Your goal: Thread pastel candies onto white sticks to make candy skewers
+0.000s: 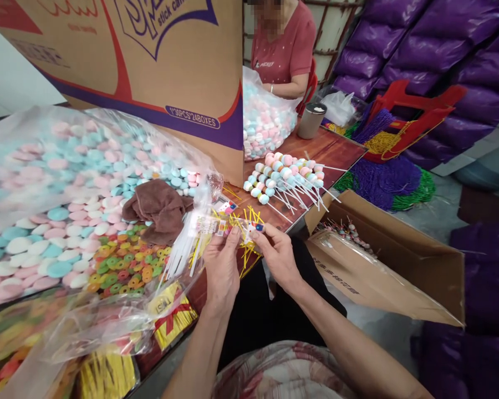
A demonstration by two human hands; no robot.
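Note:
My left hand [222, 263] pinches the left part of a small printed wrapper [222, 226] over the table's front edge. At its other end, a white piece with blue and red print [253, 228] is between the thumb and fingers of my right hand [278, 252]. Gold twist ties [249, 252] lie scattered just behind and beneath the fingers. White sticks [183, 249] lie left of my left hand. Beyond my hands, candy skewers [289, 174] in pink, blue and white are stacked on the table.
Marshmallows [58, 238], gummy rings [127, 260] and a brown cloth [158, 208] spread over the left. A big carton [149, 83] stands behind. An open box [382, 266] sits at the right. Across the table, a person [285, 55] sits beside a marshmallow bag [266, 122] and metal cup [311, 122].

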